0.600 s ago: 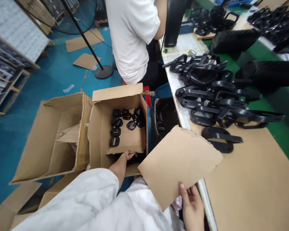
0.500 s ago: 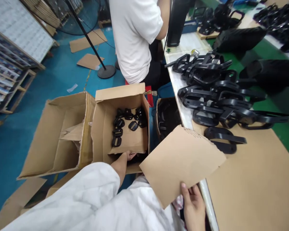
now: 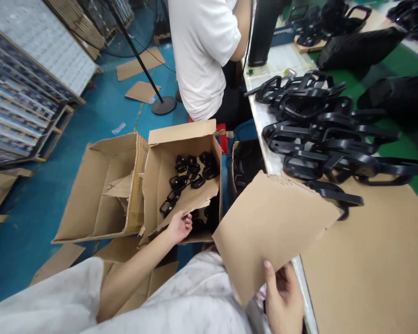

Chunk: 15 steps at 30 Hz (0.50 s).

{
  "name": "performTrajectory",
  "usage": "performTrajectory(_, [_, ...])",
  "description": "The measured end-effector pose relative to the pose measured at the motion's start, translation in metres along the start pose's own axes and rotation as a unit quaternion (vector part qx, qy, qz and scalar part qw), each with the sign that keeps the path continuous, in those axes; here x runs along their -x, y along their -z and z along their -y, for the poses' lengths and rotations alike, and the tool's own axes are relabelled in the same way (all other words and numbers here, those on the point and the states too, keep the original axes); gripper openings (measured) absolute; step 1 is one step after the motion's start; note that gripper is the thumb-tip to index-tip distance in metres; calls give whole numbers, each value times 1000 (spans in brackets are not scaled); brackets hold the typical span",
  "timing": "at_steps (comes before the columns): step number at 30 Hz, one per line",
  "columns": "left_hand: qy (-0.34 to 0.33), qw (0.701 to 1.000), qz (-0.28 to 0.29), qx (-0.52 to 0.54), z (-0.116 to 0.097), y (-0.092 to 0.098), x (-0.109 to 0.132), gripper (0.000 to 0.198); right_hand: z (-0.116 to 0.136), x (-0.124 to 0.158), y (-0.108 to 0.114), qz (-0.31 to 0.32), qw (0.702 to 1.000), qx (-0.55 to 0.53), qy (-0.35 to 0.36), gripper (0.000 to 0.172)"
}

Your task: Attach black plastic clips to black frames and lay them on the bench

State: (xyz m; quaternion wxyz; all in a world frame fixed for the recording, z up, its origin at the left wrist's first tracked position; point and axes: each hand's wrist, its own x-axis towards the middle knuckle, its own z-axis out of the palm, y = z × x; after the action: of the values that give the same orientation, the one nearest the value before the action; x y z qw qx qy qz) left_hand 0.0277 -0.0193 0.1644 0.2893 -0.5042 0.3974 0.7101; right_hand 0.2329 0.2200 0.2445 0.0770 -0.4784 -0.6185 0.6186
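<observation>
Inside an open cardboard box (image 3: 152, 185), my left hand (image 3: 181, 227) is closed on the near edge of a cardboard divider sheet (image 3: 192, 198). The divider tilts, and several small black plastic parts (image 3: 197, 182) lie on it, bunched toward the far side. Below the raised edge, more black parts (image 3: 198, 226) show in shadow. My right hand (image 3: 284, 294) pinches a loose flat cardboard sheet (image 3: 271, 227) by its lower edge, thumb on top, fingers partly hidden beneath. This sheet hangs between the box and the workbench.
Another open carton (image 3: 80, 204) stands left of the box. A carton of black parts (image 3: 247, 162) sits by the workbench. Black plastic frames (image 3: 320, 134) are heaped on the bench at right. A person in a white shirt (image 3: 202, 60) is just beyond, near a stand base (image 3: 163, 105).
My left hand has raised the divider's near edge and tilted it, so the small parts on it have shifted and more shows beneath. My right hand still holds its sheet.
</observation>
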Motion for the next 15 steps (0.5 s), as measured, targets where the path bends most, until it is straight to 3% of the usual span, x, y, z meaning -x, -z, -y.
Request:
performTrajectory(3, [-20,998,64,15,19,-18,53,36,10,2,-5,-27,999,9,47,64])
performTrajectory(5, [-74,989,128,14,44,-35,82,38,15,0,-10,-44,996,1,75,63])
performTrajectory(7, [-134,979,156,2,71,-51,103,39,17,-1,-13,-49,995,-7,84,64])
performTrajectory(11, [-196,949,235,-73,114,-68,126,58,19,2,-13,-32,997,-21,63,69])
performTrajectory(15, [-261,909,287,-154,132,-64,137,66,15,12,-12,37,996,-46,67,66])
